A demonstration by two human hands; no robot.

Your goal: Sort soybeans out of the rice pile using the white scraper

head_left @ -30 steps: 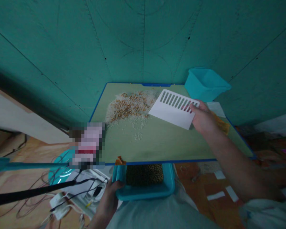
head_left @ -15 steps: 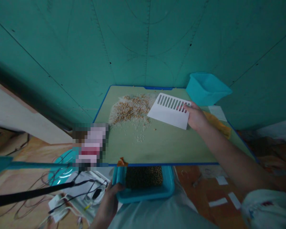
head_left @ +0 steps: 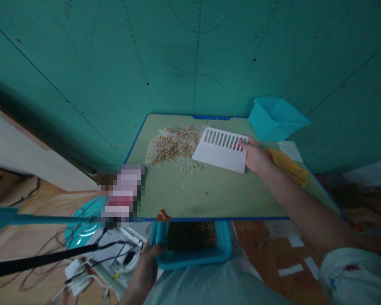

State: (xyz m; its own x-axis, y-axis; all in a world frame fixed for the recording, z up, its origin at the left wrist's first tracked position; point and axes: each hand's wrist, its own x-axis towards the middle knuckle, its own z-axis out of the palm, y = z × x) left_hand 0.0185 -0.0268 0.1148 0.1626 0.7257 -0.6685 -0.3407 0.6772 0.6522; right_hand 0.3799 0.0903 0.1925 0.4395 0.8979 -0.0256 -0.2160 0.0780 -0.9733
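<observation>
My right hand is closed on the right end of a white slotted plastic scraper, held over the table at the right edge of a spread pile. Tan beans, like soybeans, are mixed there with small white grains, possibly rice. One loose bean lies nearer the front edge. Below that edge, my left hand grips the left side of a blue plastic bin against my lap. Inside the bin are dark green and tan beans; my left fingertips are partly hidden.
At the table's back right corner stands another blue bin. An orange cloth and a white paper lie by the right edge. Orange tape sticks to the front edge. Cables and a power strip are at lower left.
My right hand and the scraper have moved slightly left along the table. A loose bean has rolled toward the front edge. My left hand and its bin stay in place.
</observation>
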